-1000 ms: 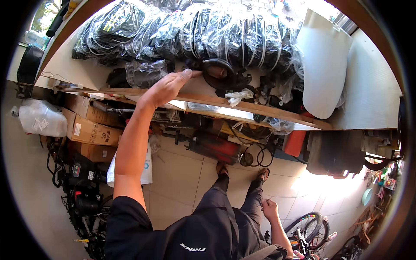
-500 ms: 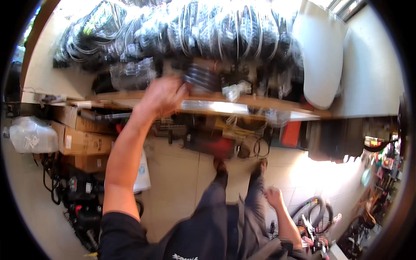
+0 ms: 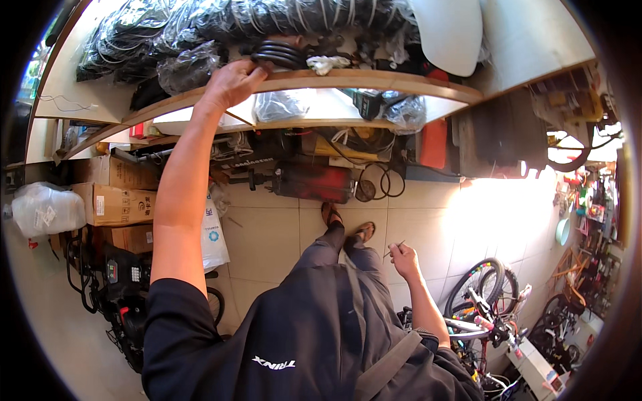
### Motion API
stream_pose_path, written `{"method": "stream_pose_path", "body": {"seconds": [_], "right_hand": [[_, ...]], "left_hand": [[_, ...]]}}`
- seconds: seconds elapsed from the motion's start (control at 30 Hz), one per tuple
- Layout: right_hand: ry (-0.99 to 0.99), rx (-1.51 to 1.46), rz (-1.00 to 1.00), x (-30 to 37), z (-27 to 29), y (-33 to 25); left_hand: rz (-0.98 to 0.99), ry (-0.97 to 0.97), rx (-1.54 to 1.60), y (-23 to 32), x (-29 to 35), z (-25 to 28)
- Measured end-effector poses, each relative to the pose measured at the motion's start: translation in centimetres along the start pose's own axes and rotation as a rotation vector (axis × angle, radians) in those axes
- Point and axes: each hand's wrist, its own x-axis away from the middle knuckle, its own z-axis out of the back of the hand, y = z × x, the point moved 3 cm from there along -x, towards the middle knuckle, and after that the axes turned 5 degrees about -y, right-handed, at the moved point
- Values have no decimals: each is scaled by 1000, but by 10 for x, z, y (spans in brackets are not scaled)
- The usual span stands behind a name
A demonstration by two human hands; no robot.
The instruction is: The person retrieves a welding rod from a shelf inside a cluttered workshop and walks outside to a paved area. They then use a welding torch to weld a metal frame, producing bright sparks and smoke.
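My left hand (image 3: 235, 84) reaches up to the front of a shelf (image 3: 374, 78). Its curled fingers are closed at the left end of a black coiled cable (image 3: 281, 53), partly hiding that end. Right beside the coil lies a crumpled piece of white plastic (image 3: 328, 64). Lower down, to the right of my legs, my right hand (image 3: 405, 262) pinches a thin, rod-like piece (image 3: 394, 248), too small to name. Behind the coil sit several plastic-wrapped black bundles (image 3: 221, 27), and a clear bag of dark items (image 3: 190, 68) lies left of it.
Cardboard boxes (image 3: 120, 204) are stacked at the left, above a black electric scooter (image 3: 124, 274). A black and red machine (image 3: 314, 182) stands on the tiled floor before my feet. Bicycle wheels (image 3: 478, 287) are at the lower right. A green tool (image 3: 366, 101) rests on the lower shelf.
The view has shifted, so the shelf sits higher in the picture. My left hand stays by the coiled cable, now sharper. My right hand is raised, and its thin piece shows.
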Motion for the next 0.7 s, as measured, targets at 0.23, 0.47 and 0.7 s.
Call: {"method": "stream_pose_path", "body": {"seconds": [0.23, 0.47, 0.7], "right_hand": [[107, 191, 185, 32, -3, 6], [180, -135, 47, 54, -27, 88], [195, -174, -69, 83, -23, 57]], "left_hand": [[-52, -55, 150, -34, -8, -5], [-29, 13, -158, 20, 3, 7], [-50, 84, -162, 2, 3, 0]]}}
